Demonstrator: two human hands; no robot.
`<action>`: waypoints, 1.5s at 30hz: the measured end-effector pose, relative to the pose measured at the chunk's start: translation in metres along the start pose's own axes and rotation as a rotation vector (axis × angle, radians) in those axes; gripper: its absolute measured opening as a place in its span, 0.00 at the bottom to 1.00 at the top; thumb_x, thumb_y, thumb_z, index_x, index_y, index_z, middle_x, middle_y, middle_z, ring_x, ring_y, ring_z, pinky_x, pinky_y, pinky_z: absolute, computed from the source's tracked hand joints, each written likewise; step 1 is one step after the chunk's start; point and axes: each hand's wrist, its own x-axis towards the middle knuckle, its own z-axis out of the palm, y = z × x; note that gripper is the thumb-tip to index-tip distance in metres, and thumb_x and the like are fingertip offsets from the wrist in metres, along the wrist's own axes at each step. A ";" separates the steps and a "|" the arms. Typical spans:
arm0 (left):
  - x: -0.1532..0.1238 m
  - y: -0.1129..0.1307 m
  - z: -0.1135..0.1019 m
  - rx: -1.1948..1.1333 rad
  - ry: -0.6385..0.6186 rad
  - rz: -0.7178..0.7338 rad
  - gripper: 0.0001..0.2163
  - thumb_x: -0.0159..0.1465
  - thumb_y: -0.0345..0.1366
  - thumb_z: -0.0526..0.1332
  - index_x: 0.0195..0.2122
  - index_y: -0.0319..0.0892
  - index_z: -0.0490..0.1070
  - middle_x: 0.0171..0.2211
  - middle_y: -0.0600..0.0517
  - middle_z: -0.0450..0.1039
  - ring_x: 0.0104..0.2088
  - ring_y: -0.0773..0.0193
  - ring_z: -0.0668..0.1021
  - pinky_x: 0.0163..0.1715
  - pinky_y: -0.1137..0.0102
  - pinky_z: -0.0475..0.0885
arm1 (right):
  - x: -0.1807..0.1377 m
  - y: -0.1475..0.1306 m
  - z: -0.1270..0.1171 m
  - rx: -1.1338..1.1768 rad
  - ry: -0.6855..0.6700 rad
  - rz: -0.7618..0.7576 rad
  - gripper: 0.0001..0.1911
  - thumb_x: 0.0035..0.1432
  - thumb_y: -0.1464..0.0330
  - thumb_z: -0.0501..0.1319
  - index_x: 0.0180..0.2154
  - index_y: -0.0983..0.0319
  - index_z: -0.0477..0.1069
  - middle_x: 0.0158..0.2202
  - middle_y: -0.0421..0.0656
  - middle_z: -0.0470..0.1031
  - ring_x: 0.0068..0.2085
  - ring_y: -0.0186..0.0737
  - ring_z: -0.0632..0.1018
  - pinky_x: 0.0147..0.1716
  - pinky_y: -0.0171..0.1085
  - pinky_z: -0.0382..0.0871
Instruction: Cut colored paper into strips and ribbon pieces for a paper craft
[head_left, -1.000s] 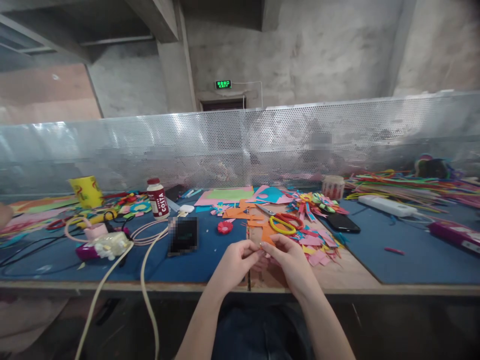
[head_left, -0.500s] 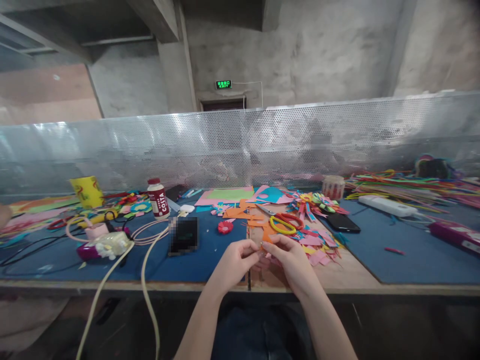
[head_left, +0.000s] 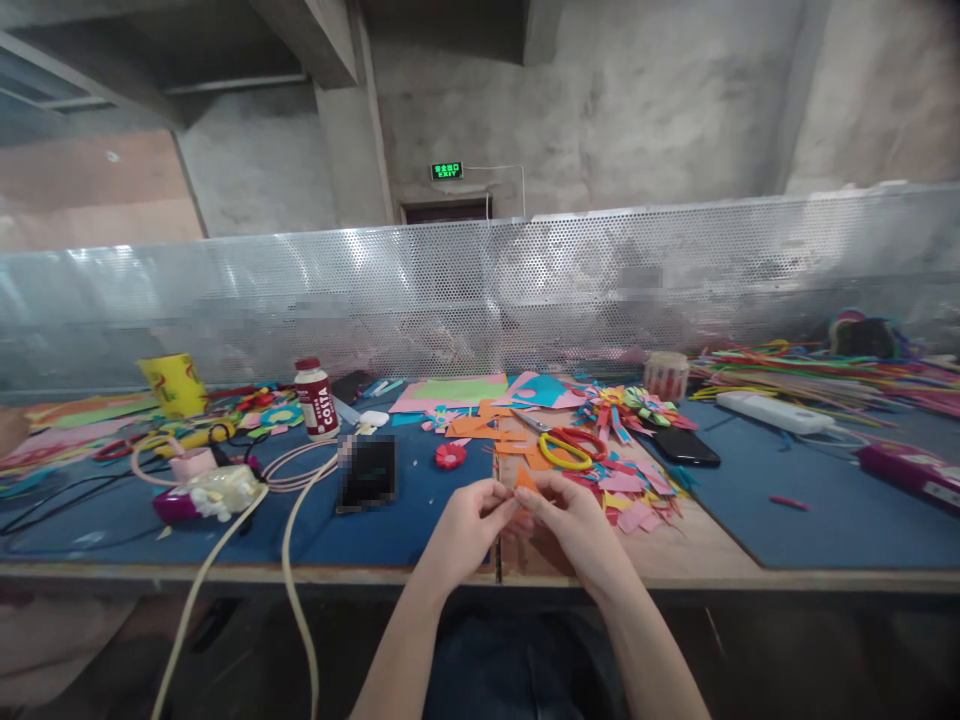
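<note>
Both hands meet over the table's front edge, pinching a small piece of orange paper [head_left: 526, 482] between their fingertips. My left hand [head_left: 471, 522] grips it from the left, thumb against forefinger. From the other side my right hand [head_left: 571, 515] holds the same piece, its lower part hidden by the fingers. Just beyond lie scissors [head_left: 566, 450] with yellow and red handles, near cut orange strips [head_left: 472, 428]. A red paper flower [head_left: 451, 456] rests on the blue mat left of them. Pink, blue and yellow paper scraps [head_left: 637, 490] spread beside my right hand.
A Costa bottle [head_left: 318, 402], a dark pixelated device [head_left: 367, 474] and a cable-wrapped power strip [head_left: 217, 490] stand left. Right are a black phone [head_left: 684, 446], a white power strip [head_left: 772, 411] and colourful pipe cleaners [head_left: 795, 372]. A perforated metal screen [head_left: 420, 290] runs behind.
The orange paper now shows as a pointed shape standing above my fingertips. My right hand has shifted slightly; both hands stay in nearly the same place.
</note>
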 end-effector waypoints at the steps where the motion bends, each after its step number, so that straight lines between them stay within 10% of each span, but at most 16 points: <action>1: 0.000 0.000 0.000 0.008 0.007 0.003 0.14 0.57 0.45 0.59 0.32 0.37 0.69 0.29 0.47 0.76 0.30 0.59 0.78 0.32 0.67 0.72 | 0.000 0.000 0.000 -0.014 0.001 -0.010 0.15 0.46 0.56 0.63 0.27 0.63 0.72 0.25 0.40 0.72 0.27 0.36 0.71 0.28 0.34 0.63; 21: 0.001 -0.004 -0.003 -0.124 -0.020 -0.021 0.12 0.57 0.38 0.60 0.39 0.40 0.62 0.30 0.47 0.77 0.33 0.59 0.79 0.39 0.64 0.71 | 0.003 0.009 -0.003 0.074 0.120 0.046 0.15 0.45 0.56 0.64 0.28 0.62 0.73 0.23 0.38 0.70 0.25 0.34 0.70 0.26 0.33 0.63; 34: 0.003 -0.006 0.003 0.533 0.266 0.385 0.10 0.57 0.31 0.58 0.40 0.45 0.72 0.43 0.49 0.71 0.45 0.60 0.72 0.42 0.69 0.68 | 0.004 0.009 0.001 -0.080 0.198 -0.063 0.16 0.47 0.56 0.62 0.27 0.63 0.72 0.24 0.42 0.73 0.27 0.37 0.71 0.27 0.34 0.62; 45: 0.001 -0.004 0.004 0.393 0.217 0.207 0.13 0.58 0.38 0.58 0.44 0.43 0.71 0.44 0.51 0.75 0.44 0.62 0.76 0.45 0.71 0.68 | 0.003 0.005 0.002 -0.162 0.175 -0.101 0.15 0.52 0.57 0.59 0.30 0.63 0.73 0.28 0.43 0.73 0.30 0.39 0.71 0.30 0.35 0.62</action>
